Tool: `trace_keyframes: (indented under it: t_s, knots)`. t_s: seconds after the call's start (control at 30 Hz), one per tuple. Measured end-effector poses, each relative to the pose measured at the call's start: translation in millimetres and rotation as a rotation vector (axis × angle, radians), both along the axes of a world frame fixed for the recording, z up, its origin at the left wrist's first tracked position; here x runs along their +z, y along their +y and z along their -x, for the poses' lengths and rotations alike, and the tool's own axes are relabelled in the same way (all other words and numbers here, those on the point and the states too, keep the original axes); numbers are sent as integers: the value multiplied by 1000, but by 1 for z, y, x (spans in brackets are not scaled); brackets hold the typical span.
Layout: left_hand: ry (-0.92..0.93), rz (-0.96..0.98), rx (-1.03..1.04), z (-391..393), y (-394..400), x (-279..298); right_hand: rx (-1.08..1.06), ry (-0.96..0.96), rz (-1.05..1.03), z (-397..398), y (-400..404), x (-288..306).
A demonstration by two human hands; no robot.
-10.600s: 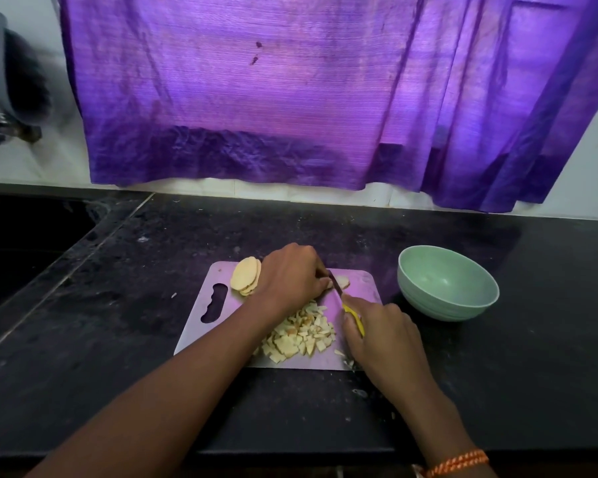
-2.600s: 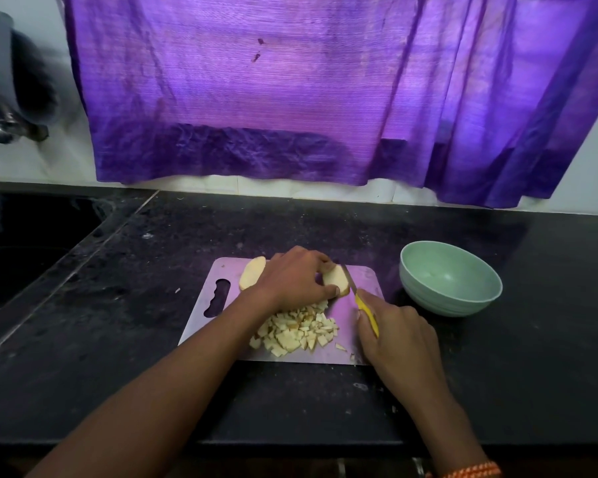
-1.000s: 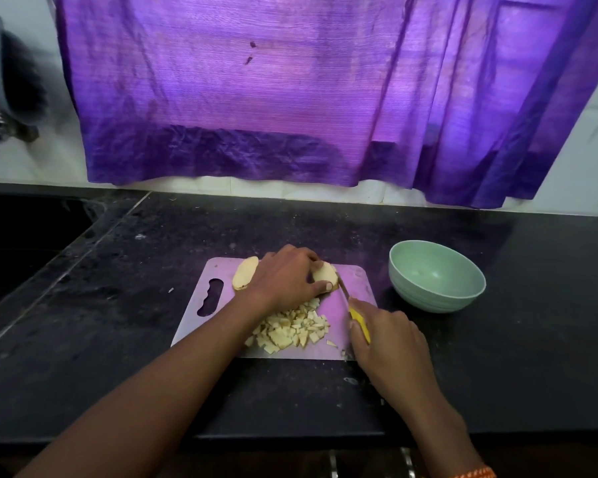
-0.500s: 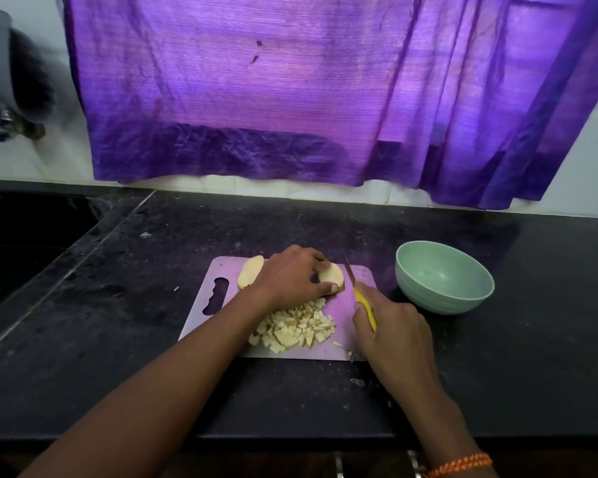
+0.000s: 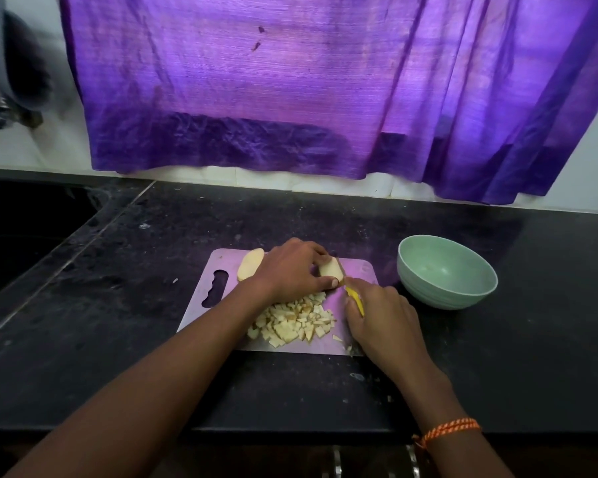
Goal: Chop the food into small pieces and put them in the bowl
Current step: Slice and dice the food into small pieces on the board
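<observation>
Right at centre frame, the left hand (image 5: 292, 267) pins a potato piece (image 5: 330, 268) to the cutting board (image 5: 325, 346) while the right hand (image 5: 382, 313) grips the yellow-handled knife (image 5: 354, 298), blade against it. Chopped bits (image 5: 294, 322) pile just below; the green bowl (image 5: 446, 272) waits at right.

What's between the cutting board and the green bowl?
Nothing: in the head view, only bare black counter separates the board from the bowl.
</observation>
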State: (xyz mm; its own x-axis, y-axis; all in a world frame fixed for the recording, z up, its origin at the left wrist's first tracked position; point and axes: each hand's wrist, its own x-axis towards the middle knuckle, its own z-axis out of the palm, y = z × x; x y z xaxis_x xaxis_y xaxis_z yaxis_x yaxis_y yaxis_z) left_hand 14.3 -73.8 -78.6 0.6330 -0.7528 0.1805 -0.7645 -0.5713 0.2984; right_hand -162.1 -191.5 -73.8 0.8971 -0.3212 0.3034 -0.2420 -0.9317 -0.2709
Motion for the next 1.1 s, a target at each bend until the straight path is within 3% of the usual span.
trace_keyframes:
  t_s: [0.5, 0.77, 1.1]
  knots:
    - [31, -17, 22, 7, 2, 7, -36, -24, -56, 46, -3, -14]
    - [29, 20, 19, 4, 2, 5, -36, -121, -107, 30, 4, -8]
    - [36, 79, 30, 0, 2, 0, -53, -56, -18, 0, 4, -1]
